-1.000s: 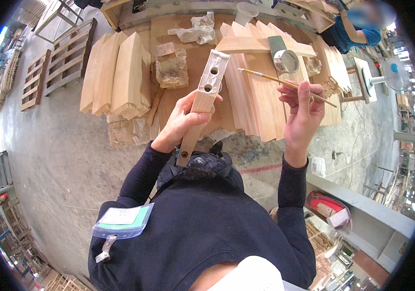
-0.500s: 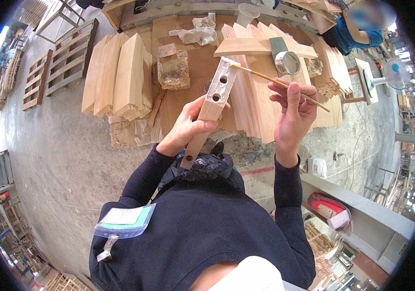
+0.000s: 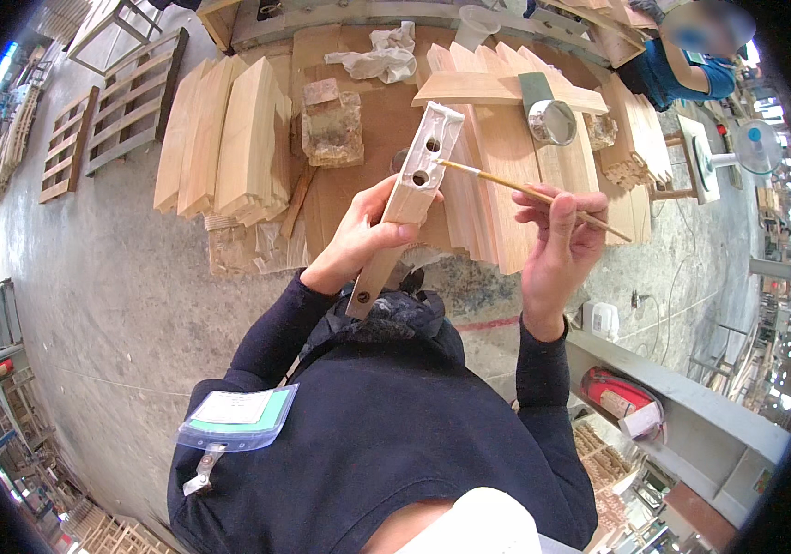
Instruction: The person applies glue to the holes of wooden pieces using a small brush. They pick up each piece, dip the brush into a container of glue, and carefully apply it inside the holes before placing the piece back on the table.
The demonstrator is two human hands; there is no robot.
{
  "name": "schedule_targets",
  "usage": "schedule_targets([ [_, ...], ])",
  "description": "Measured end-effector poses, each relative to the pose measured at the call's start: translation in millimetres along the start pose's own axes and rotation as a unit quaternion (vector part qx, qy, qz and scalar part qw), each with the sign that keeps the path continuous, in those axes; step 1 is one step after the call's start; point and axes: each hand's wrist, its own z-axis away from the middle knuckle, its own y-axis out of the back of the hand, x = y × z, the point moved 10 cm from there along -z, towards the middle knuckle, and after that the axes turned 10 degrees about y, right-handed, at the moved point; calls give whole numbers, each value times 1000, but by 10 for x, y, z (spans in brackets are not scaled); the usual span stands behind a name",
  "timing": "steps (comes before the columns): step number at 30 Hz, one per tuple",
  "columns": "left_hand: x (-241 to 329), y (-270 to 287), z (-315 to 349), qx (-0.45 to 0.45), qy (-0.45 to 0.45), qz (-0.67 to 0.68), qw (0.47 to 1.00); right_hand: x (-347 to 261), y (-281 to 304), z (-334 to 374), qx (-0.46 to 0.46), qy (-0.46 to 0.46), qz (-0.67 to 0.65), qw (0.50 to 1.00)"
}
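My left hand [image 3: 363,226] is closed around a pale wooden bar [image 3: 403,210], held tilted in front of me. Two round holes show in the bar's far end face, which is coated with white glue [image 3: 448,126]; another hole sits near its lower end. Pinched in my right hand [image 3: 561,240] is a thin brush [image 3: 525,189] with a wooden handle, its tip touching the glue-coated face beside the holes. Beyond the brush, a small cup [image 3: 551,122] with whitish contents and a green strip rests by a crosswise wooden piece [image 3: 497,90].
Stacked wooden boards [image 3: 229,138] stand at the left of the brown work surface [image 3: 349,189], with more boards [image 3: 497,185] at the right. A crusted block [image 3: 332,129] and a white rag [image 3: 381,54] lie between. A co-worker [image 3: 686,69] is at the far right, near a fan [image 3: 751,148].
The brush tip has moved from the bar's far end down the coated face to beside the holes. My right hand has shifted slightly down with it; both grips are unchanged.
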Motion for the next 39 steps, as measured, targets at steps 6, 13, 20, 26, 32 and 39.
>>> schedule_targets([
  [6, 32, 16, -16, 26, 2, -26, 999, -300, -104, -313, -84, 45, 65, 993],
  [13, 66, -11, -24, 63, -1, -60, 996, -659, -484, -506, -228, 145, 189, 944],
  [20, 15, 6, -38, 75, 16, -68, 995, -784, -853, -582, -308, 174, 287, 890],
  [26, -23, -11, -62, 79, 3, -32, 996, -689, -1089, -551, -383, 171, 308, 854],
  [32, -3, 48, -49, 92, 14, -44, 995, -649, -1119, -663, -377, 161, 298, 862],
  [39, -10, 136, -55, 86, -9, -41, 995, -567, -1129, -670, -404, 89, 270, 869],
])
